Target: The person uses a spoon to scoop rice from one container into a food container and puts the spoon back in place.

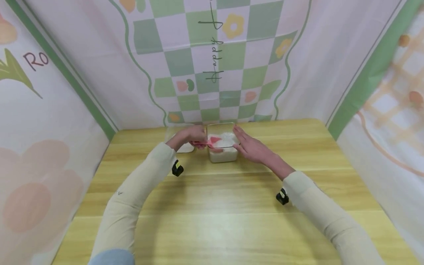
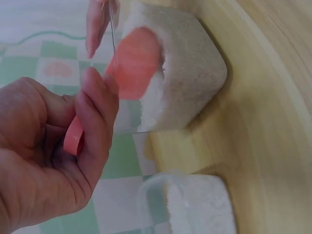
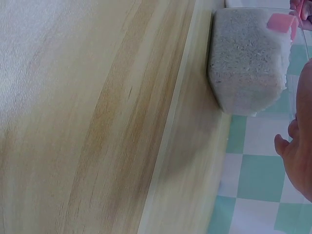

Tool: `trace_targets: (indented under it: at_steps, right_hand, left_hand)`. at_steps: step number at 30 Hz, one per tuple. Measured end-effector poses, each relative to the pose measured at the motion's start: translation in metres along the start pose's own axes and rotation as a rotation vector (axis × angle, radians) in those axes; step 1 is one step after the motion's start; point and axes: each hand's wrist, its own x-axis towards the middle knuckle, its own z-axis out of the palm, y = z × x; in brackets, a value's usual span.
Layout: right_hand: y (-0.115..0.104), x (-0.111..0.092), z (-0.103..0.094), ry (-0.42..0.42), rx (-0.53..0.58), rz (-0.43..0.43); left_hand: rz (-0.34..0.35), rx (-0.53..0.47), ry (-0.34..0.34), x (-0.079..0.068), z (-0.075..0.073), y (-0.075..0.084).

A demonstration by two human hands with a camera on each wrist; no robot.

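My left hand (image 1: 197,136) grips the handle of a pink scoop (image 2: 139,63) with its fingers curled round it. The scoop's bowl dips into the white rice (image 1: 228,140) inside a clear square container (image 1: 223,156), seen against the near wall. On the other side, my right hand (image 1: 250,148) touches the container's right rim with fingers held straight. A second, lower clear container (image 2: 156,195) with white grains in it stands to the left, partly hidden behind my left hand and wrist in the head view.
The wooden table (image 1: 212,209) ends at the back against a hanging cloth (image 1: 218,66) with green and white checks. Printed cloth also hangs at the left and right sides. A black wrist mount (image 1: 177,168) shows below the left sleeve, another (image 1: 282,197) by the right.
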Motion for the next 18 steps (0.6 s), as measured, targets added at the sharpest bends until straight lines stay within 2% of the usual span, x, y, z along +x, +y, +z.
trace_targets:
  at_steps: [3,11,18]
  right_hand:
    - [0.000,0.001,0.000,0.001,0.005,-0.002]
    - [0.003,0.001,0.001,0.007,0.007,-0.005]
    - [0.004,0.002,0.001,0.008,0.015,-0.007]
  left_hand:
    - [0.020,-0.069,-0.007,-0.004,0.000,-0.007]
    - [0.112,-0.258,0.027,-0.009,0.010,-0.022]
    - [0.139,-0.306,0.065,-0.010,0.019,-0.028]
